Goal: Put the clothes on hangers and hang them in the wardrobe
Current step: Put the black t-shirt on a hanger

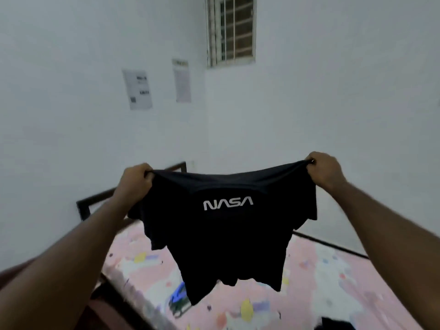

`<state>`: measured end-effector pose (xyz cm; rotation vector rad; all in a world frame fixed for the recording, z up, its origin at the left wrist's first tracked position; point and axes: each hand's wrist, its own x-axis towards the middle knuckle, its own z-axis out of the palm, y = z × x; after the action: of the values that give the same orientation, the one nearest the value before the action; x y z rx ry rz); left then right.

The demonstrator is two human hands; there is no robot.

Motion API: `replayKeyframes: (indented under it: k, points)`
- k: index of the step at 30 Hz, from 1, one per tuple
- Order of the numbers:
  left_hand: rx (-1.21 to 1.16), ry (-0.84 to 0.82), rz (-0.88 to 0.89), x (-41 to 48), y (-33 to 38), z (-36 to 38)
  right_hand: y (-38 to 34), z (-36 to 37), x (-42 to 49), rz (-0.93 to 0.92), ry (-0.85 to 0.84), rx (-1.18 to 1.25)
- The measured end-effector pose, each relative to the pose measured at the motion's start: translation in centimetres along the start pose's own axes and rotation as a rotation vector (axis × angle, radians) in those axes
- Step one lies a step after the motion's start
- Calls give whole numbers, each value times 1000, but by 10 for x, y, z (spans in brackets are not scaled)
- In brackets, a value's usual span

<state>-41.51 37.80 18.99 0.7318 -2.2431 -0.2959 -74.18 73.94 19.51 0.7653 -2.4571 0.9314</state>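
Up in front of the person, a black T-shirt [228, 232] hangs spread between two raised hands, its white NASA lettering [228, 203] readable just above the middle of the cloth. The left hand [135, 182], at about nine o'clock from the lettering, has its fingers curled tight round a bunched bit of the shirt's top edge. The right hand [325, 170], at about two o'clock from the lettering, grips the other end of that edge the same way, fingers folded closed over the fabric. Between the fists the top edge sags a little, and the rest of the shirt drops freely toward six o'clock, clear of the bed [321, 282] below it.

That bed carries a pink sheet with pale and yellow patches, and its dark frame [95, 201] shows at nine o'clock from the shirt. A blue and dark object [178, 301], too blurred to name, lies on the sheet at seven o'clock from the shirt's hem. More dark cloth [333, 323] sits at the lower edge, at five o'clock. On the white wall, two paper sheets [140, 90] hang at eleven o'clock, and a barred window [232, 29] at twelve.
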Motion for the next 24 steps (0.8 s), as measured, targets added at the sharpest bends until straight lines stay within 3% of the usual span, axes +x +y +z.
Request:
replayKeyframes:
  k: [4,5,8,11,14,16,19,22,24]
  points:
    - [139,-18,70,54,22,-64,-32,-63,37,-80,-91,-177]
    - [153,-8,89,61,27,-76,-39,-74,40,-91,-43,-162]
    - [98,88,65,78,42,-107,-58,-98,52,-7,181,-25]
    - [-30,124,8,87,59,-127,-70,-111,63,54,46,112]
    - [-211,311,-40,93,72,-141,-87,-128,76,88,76,482]
    - [-256,278,-121,95,77,-147,-98,-138,81,72,74,571]
    - [-260,206,-105,100,78,-156,-108,-148,81,-30,43,426]
    - [-330,235,-38,103,78,-168,-119,-161,76,-264,42,297]
    - [-421,169,-21,99,77,-174,-125,-166,75,-354,99,220]
